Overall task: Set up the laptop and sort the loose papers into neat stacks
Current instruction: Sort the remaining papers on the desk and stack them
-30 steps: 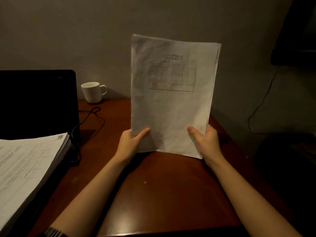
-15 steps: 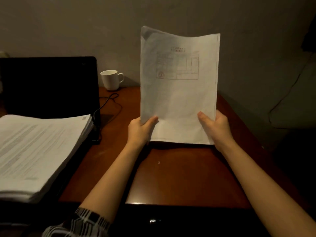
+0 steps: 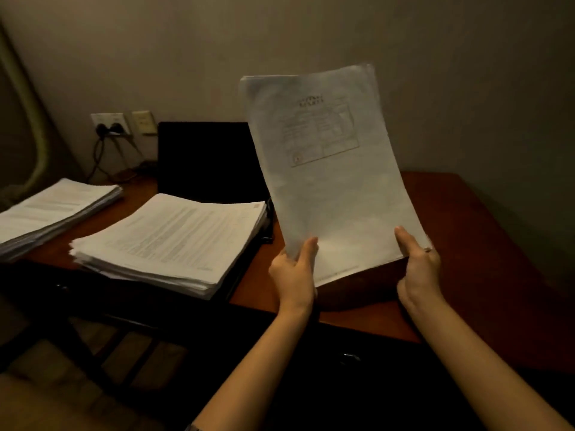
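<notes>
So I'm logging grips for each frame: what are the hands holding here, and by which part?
Both hold one sheaf of papers, upright over the desk: left hand at its lower left corner, right hand at its lower right corner.

I have one head-worn view, looking forward and down across the desk (image 3: 466,244) toward the wall (image 3: 280,42), hands close below.

Bare wood is lying open on the desk (image 3: 466,244) to the right. Two paper stacks (image 3: 174,241) and (image 3: 53,213) and the laptop (image 3: 208,160) are crowding its left half.
</notes>
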